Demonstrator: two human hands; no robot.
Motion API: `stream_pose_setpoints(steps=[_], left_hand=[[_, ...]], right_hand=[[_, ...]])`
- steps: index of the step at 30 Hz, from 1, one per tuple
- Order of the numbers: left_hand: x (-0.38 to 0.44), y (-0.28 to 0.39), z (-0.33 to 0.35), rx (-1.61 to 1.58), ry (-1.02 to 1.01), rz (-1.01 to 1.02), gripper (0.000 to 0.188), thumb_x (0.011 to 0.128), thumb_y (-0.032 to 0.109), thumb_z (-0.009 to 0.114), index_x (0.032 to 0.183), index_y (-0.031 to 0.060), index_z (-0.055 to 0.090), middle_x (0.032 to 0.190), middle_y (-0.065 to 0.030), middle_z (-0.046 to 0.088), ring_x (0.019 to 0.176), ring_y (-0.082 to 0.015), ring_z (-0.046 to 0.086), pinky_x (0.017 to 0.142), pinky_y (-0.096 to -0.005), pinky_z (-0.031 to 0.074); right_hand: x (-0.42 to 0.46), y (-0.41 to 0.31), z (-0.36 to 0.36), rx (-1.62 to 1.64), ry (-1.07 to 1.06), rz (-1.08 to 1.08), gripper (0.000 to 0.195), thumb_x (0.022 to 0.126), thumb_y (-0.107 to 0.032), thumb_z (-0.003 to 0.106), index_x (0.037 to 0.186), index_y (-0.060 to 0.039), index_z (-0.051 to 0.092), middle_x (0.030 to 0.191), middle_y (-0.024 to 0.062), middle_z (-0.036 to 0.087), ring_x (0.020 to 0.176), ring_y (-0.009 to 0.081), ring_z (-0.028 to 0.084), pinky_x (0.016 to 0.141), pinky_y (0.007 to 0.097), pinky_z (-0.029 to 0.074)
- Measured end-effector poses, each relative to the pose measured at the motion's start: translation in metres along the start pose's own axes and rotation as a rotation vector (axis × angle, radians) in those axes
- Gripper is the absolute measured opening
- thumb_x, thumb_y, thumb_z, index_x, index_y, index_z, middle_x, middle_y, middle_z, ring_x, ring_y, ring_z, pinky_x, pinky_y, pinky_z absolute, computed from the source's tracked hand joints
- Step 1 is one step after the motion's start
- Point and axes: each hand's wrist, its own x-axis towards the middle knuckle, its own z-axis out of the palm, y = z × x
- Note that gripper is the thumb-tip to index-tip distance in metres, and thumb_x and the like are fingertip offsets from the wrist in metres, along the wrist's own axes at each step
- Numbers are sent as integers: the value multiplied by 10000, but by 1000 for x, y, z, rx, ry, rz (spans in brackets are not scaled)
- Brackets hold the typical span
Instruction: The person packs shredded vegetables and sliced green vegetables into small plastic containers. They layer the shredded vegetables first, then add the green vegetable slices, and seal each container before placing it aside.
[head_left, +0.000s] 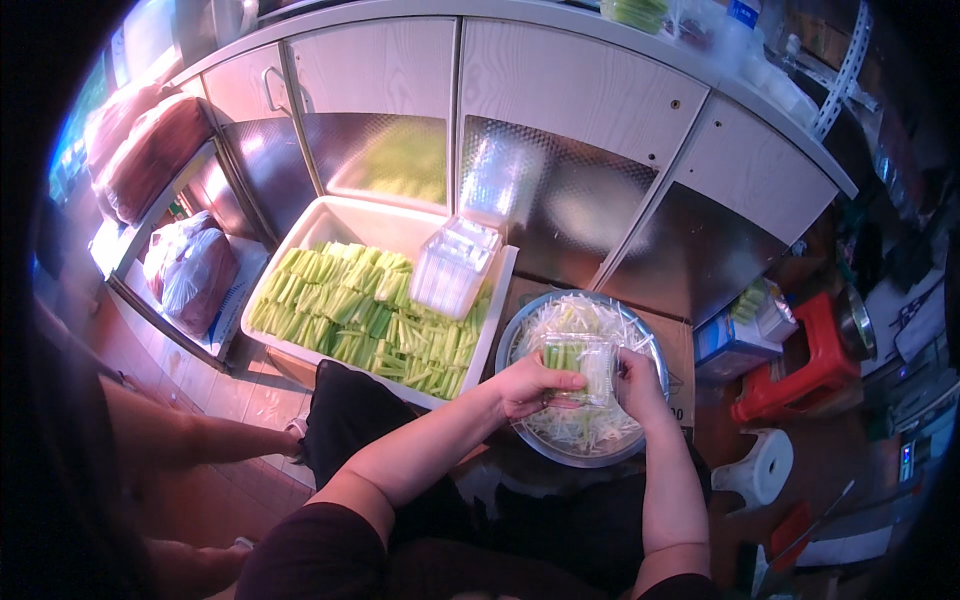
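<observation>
My left hand (534, 386) grips a clear plastic box (581, 367) that holds cut green stalks at its left and something pale at its right. At the box's right edge is my right hand (640, 381), its fingers partly hidden, so its hold is unclear. Both hands are over a round metal basin (517, 330) of white shredded vegetable (592, 431). To the left, a white plastic tub (300, 225) holds rows of cut green stalks (345, 300), celery by the look of them. A stack of empty clear boxes (456, 266) stands on its right part.
Cabinets (555, 75) run behind the tub and basin. A low rack with bagged goods (191, 270) stands left, near another person's bare legs (202, 435). On the right are a blue and white carton (735, 337), a red stool (802, 360) and a white stool (757, 469).
</observation>
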Motion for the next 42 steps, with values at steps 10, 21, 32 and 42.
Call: stream_pose_setpoints(steps=[10,21,32,42], left_hand=[[4,-5,-2,87,-72,28,432,754,4,699,1150,71,542,1085,-48,609,993,-200,603,814,-375,527],[-1,17,7,105,101,445,966,780,63,686,1470,275,45,1229,-88,481,1039,-235,548,832,-414,520],[-7,27,16,229,145,637,483,882,202,608,1275,34,384,1158,-95,543,1000,-176,573,809,-326,518],[-33,63,19,-46,69,253,510,869,82,589,1275,178,296,891,-67,524,615,-161,607,499,-246,526]], right_hand=[[2,-10,-6,-446,161,-148,96,844,-140,567,846,-61,621,755,110,636,671,229,619,611,309,475],[-30,-80,6,89,125,-193,291,909,-293,540,993,-14,547,786,23,544,724,130,527,675,256,464],[44,-97,49,62,372,-156,513,908,-292,548,1261,15,337,1185,212,442,1135,304,441,973,433,330],[139,-183,-43,682,523,-293,449,938,-245,505,1292,-28,337,1200,110,473,1124,193,468,944,338,403]])
